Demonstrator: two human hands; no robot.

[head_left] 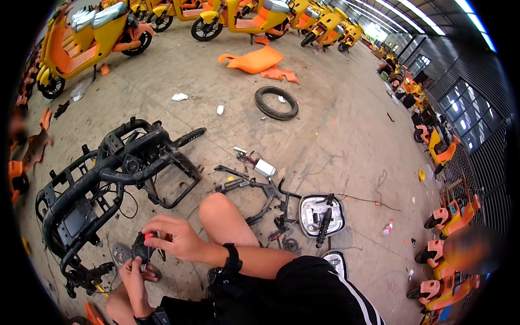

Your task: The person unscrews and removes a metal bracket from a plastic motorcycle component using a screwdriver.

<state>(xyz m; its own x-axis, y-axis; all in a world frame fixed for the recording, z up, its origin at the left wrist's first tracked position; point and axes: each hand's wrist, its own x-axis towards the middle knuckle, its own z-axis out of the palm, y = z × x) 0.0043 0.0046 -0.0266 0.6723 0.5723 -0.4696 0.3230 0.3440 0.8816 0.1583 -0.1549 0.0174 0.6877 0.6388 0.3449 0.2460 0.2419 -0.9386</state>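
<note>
My left hand (134, 279) is closed, its fingers pinching the lower end of a small black part (141, 250) beside the motorbike-like frame. Above it, my right hand (177, 238) curls over the top of the same part. At its fingertips shows a small red-ended piece (149, 235) with what looks like a thin shaft below; its exact kind is too small to tell. Just left of both hands stands the bare black scooter frame (103, 173), with loose cables hanging from it.
On the floor ahead lie a silver controller box (264, 167) with wires, black brackets (254, 189), a shock absorber (325, 225) on a white-lined seat base (309, 216), and a tyre (277, 103). Orange panels (253, 59) lie farther off. Yellow scooters (241, 19) line the back and right.
</note>
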